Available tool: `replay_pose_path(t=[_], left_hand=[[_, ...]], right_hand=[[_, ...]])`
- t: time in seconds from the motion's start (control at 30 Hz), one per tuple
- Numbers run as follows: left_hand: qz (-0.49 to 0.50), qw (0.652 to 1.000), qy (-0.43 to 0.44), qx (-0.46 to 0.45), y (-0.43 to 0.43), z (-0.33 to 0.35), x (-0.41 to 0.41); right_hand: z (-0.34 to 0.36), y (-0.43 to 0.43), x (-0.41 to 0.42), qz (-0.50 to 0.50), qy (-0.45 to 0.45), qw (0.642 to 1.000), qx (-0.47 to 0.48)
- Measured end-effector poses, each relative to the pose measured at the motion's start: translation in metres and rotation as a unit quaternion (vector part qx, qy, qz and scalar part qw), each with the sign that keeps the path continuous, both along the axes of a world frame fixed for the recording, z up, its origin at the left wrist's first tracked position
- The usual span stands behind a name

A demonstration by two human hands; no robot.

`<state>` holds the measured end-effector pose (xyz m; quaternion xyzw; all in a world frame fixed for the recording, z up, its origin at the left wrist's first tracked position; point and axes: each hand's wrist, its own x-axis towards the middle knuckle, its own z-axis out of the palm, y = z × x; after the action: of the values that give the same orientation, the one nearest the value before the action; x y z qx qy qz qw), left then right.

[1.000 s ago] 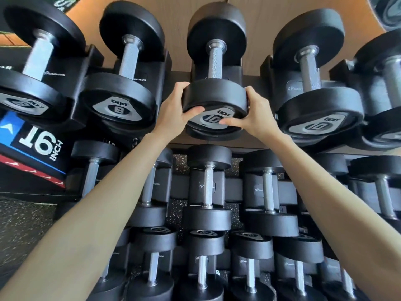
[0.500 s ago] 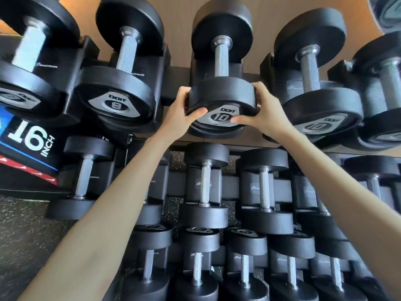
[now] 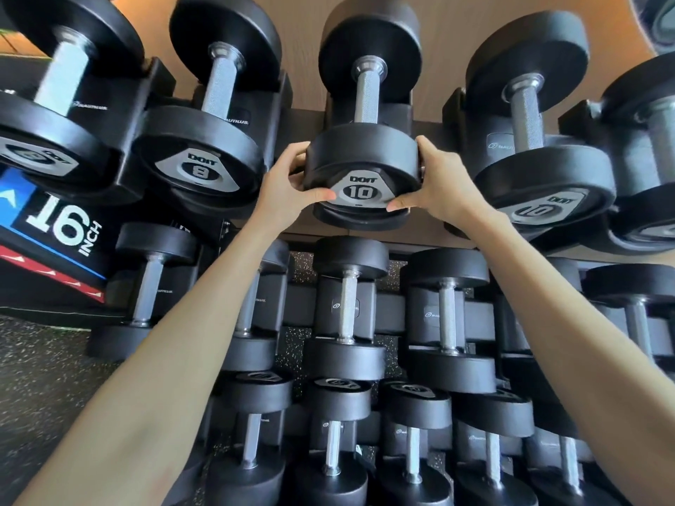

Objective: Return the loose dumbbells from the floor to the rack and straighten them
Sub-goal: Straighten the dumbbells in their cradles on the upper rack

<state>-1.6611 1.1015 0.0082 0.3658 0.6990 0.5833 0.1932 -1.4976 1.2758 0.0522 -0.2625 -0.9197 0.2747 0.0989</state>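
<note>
Head view. The 10 dumbbell [image 3: 361,169] already sits on the rack [image 3: 431,319], in a cradle of the top tier, between the 8 dumbbell [image 3: 199,166] on its left and a second 10 dumbbell [image 3: 540,199] on its right. Its near head overhangs the tier's front edge. Both hands grip that near head. The left hand [image 3: 288,188] has its fingers curled round the left rim and its thumb on the face plate. The right hand [image 3: 438,188] does the same on the right rim.

Its long axis runs front to back across the tier. The knurled handle [image 3: 367,96] goes straight away from the front edge toward the wooden wall [image 3: 449,49]. The far head is at the back edge, and the numbered face points out at the person. The handle looks in line with its cradle, and the "10" reads upright.

The lifting for this one appears finished, and the step in hand looks like the straightening, a small twist or a push home. The second 10's plate sits turned round, so it may want the same. The two lower tiers are filled as far as they show. The patch of floor [image 3: 33,378] beside the rack's left end shows no loose dumbbell. The rest of the floor is out of view, so what remains cannot be told.
</note>
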Motion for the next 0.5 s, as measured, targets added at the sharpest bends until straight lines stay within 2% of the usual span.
replay_pose_path(t=[0.3,0.37,0.5], left_hand=[[0.009,1.000,-0.013,-0.014,0.006,-0.010,0.007],[-0.008,0.999,-0.007,-0.030,0.007,-0.004,0.005],[-0.040,0.994,0.061,-0.081,0.010,0.011,0.003]], right_hand=[[0.015,0.004,0.005,0.032,-0.021,0.998,0.059],[0.012,0.004,0.007,0.016,-0.007,0.999,0.034],[0.003,0.001,0.017,-0.014,0.060,0.997,-0.055]])
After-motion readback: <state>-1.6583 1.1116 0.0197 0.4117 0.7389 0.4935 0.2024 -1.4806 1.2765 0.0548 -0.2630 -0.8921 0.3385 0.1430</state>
